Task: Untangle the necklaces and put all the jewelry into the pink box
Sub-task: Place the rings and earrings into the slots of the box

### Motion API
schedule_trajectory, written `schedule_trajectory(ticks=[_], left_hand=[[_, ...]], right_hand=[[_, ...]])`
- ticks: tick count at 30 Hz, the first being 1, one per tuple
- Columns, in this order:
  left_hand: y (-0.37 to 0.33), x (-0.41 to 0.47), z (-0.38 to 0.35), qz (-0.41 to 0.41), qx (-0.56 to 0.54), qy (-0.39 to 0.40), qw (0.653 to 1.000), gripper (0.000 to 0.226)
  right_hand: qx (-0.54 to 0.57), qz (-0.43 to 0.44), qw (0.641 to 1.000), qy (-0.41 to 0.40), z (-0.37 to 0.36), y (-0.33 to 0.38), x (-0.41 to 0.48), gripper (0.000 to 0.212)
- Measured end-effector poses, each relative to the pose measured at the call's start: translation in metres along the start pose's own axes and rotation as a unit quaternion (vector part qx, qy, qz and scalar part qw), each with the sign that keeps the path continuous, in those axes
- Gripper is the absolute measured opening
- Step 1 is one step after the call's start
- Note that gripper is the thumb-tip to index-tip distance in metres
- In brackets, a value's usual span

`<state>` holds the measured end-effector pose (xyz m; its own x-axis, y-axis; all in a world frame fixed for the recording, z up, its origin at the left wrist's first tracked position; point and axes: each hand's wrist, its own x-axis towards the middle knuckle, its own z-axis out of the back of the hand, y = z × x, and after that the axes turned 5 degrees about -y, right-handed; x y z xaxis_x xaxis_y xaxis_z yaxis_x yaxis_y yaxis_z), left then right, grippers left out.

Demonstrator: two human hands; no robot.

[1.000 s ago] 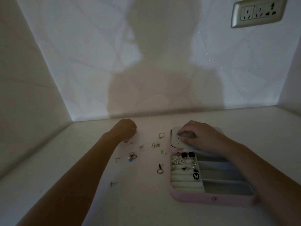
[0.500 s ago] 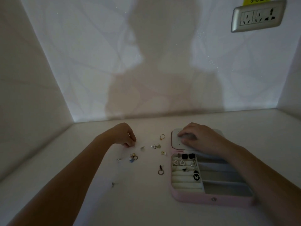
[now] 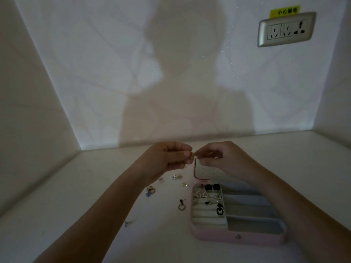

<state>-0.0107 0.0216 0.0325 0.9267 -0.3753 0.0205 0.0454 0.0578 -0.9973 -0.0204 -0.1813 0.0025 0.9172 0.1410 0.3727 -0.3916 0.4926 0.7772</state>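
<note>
- My left hand (image 3: 167,158) pinches a small gold piece (image 3: 192,155) above the table (image 3: 95,205); my right hand (image 3: 222,158) pinches its other side.
- The pink box (image 3: 237,238) lies open beneath my right forearm, with several earrings (image 3: 205,194) already in its padded rolls.
- At least 6 loose pieces (image 3: 175,177) lie on the table, so I judge the job roughly half done.

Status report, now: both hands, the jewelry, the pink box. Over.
Left hand and right hand pinch small gold piece between them. Pink box open, earrings inside. Loose pieces on table; nothing blocks.
</note>
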Motion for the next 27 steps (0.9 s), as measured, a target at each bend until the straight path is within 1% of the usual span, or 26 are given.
schedule_trajectory(ticks=[3,5,7,10,14,17,20,23,25,27], left_hand=[[-0.001,-0.002,-0.008,0.025,-0.075,-0.004,0.997,0.014],[-0.001,-0.002,-0.01,0.042,-0.121,-0.012,0.992,0.016],[0.0,-0.001,-0.012,0.046,-0.147,-0.016,0.988,0.018],[0.001,-0.001,-0.014,0.036,-0.15,-0.022,0.988,0.018],[0.001,-0.003,-0.018,0.019,-0.165,-0.048,0.985,0.017],[0.004,-0.005,-0.018,0.007,-0.172,-0.063,0.983,0.018],[0.008,-0.009,-0.016,-0.006,-0.153,-0.088,0.984,0.025],[0.012,-0.015,-0.014,-0.038,-0.073,-0.115,0.99,0.028],[0.014,-0.019,-0.012,-0.055,-0.03,-0.125,0.99,0.022],[0.016,-0.024,-0.01,-0.059,0.006,-0.128,0.99,0.012]], right_hand=[[0.114,0.027,0.993,0.025,0.0,0.022,-0.007,0.028],[0.136,0.036,0.99,0.015,-0.003,0.03,-0.01,0.036],[0.133,0.045,0.99,-0.003,-0.005,0.034,-0.012,0.039],[0.108,0.07,0.991,-0.038,-0.007,0.036,-0.013,0.035],[0.092,0.088,0.987,-0.099,-0.008,0.037,-0.013,0.02],[0.098,0.087,0.985,-0.111,-0.006,0.038,-0.013,0.019],[0.08,0.085,0.986,-0.116,-0.008,0.038,-0.014,0.017],[0.071,0.062,0.99,-0.106,-0.009,0.04,-0.015,0.013],[0.057,0.057,0.993,-0.088,-0.01,0.043,-0.016,0.01],[0.029,0.059,0.996,-0.06,-0.009,0.046,-0.018,0.008]])
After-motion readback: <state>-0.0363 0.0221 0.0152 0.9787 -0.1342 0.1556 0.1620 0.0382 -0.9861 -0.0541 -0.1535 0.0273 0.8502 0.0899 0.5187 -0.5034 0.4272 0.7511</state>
